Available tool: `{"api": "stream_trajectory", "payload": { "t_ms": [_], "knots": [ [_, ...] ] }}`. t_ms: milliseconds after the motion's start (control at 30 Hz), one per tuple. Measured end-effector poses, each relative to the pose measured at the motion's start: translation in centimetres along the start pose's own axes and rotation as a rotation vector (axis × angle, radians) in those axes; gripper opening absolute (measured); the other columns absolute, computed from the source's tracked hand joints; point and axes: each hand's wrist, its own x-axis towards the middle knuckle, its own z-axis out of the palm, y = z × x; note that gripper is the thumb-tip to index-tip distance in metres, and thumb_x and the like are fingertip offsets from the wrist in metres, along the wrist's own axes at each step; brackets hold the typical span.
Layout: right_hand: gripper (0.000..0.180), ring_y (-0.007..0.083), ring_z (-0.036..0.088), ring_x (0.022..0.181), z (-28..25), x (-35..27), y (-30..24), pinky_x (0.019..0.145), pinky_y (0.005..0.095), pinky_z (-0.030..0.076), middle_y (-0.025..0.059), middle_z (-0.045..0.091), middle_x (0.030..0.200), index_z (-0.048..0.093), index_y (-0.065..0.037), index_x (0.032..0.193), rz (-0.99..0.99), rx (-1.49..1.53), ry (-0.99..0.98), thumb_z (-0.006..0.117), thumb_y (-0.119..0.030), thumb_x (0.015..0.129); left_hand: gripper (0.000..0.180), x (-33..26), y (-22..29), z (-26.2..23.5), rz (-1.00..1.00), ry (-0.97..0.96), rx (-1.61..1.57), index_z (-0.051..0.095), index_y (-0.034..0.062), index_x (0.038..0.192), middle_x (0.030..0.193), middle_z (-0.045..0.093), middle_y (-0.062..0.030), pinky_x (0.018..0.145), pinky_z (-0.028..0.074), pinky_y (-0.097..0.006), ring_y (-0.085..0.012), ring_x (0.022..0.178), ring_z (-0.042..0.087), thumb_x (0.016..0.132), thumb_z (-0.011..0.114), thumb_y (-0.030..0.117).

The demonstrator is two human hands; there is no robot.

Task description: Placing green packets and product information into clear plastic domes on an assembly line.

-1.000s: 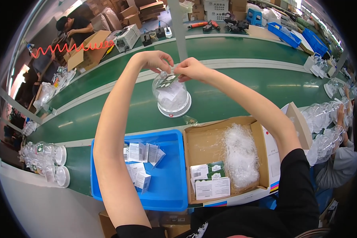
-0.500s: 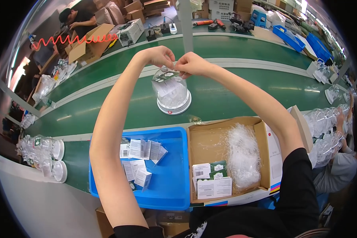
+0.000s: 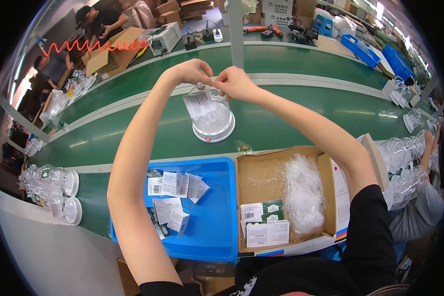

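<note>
A clear dome [image 3: 221,117] on a round white base [image 3: 213,137] stands upright on the green work surface, with clear shredded filler inside it. Against its upper left hangs a folded white printed card [image 3: 199,105]. Above the dome's top knob, my left hand [image 3: 194,73] pinches with thumb and forefinger. My right hand [image 3: 237,84] meets it there, its fingertips also pressed together beside the card's upper edge. Whatever thin thing lies between the fingertips is too small to name.
Near me are a blue tray [image 3: 217,241] with folded cards and a cardboard box [image 3: 261,172] with cards and clear filler. More domes lie at left [image 3: 59,197] and right [image 3: 404,148]. A person [image 3: 101,22] stands at back left; another's arm [image 3: 425,150] reaches in at right.
The card on the dome has swung left and shows more of its white printed face, less green. My hands have shifted slightly, still together. The person at back left has moved.
</note>
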Motion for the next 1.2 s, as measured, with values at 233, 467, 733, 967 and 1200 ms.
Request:
{"api": "stream_trajectory", "payload": {
  "t_ms": [233, 467, 733, 967, 1200],
  "knots": [
    [0.025, 0.0404, 0.064, 0.081, 0.7, 0.1, -0.3, 0.076, 0.0461, 0.053, 0.0244, 0.065, 0.087, 0.067, 0.004, 0.084, -0.451, -0.553, 0.163, 0.063, -0.022, 0.084, 0.038, -0.6, -0.7, -0.4, 0.061, -0.038, 0.032, 0.068, 0.0047, 0.104, 0.084, 0.069, -0.0054, 0.07, 0.049, -0.027, -0.0118, 0.077, 0.061, 0.074, 0.078, 0.025],
    [0.016, 0.0328, 0.067, 0.091, 1.9, 1.3, -0.8, 0.073, 0.0451, 0.056, 0.0154, 0.066, 0.101, 0.069, -0.011, 0.092, -0.526, -0.865, 0.204, 0.059, -0.015, 0.081, 0.029, -0.2, -2.5, -1.6, 0.198, -0.109, -0.021, 0.066, 0.0031, 0.106, 0.092, 0.064, 0.0018, 0.072, 0.049, -0.025, -0.0075, 0.082, 0.056, 0.082, 0.073, 0.019],
    [0.018, 0.0361, 0.066, 0.083, 3.0, 1.6, -0.4, 0.07, 0.0442, 0.053, 0.0194, 0.066, 0.089, 0.066, -0.001, 0.084, -0.419, -0.532, 0.138, 0.06, -0.017, 0.081, 0.026, -1.9, -3.8, 0.2, 0.153, -0.067, -0.347, 0.051, 0.0043, 0.107, 0.089, 0.066, -0.0033, 0.064, 0.043, -0.021, -0.0067, 0.076, 0.057, 0.084, 0.062, 0.001],
    [0.024, 0.0335, 0.066, 0.071, 3.5, 3.3, 1.0, 0.064, 0.0424, 0.051, 0.0178, 0.066, 0.072, 0.065, -0.001, 0.074, -0.524, -0.095, 0.1, 0.062, -0.024, 0.079, 0.024, -4.6, -6.5, -0.1, 0.094, 0.07, -0.476, 0.05, 0.0045, 0.103, 0.083, 0.06, -0.0012, 0.062, 0.043, -0.024, -0.0082, 0.076, 0.055, 0.082, 0.062, 0.002],
    [0.046, 0.0325, 0.068, 0.086, -5.8, -0.4, 10.6, 0.075, 0.0465, 0.052, 0.0165, 0.07, 0.089, 0.073, -0.005, 0.086, 0.058, -1.003, -0.446, 0.077, -0.046, 0.067, 0.023, -7.9, -5.4, 2.4, 0.314, 0.553, 0.182, 0.065, -0.002, 0.095, 0.088, 0.065, -0.0106, 0.07, 0.049, -0.028, -0.018, 0.074, 0.059, 0.076, 0.072, 0.008]
  ]
}}
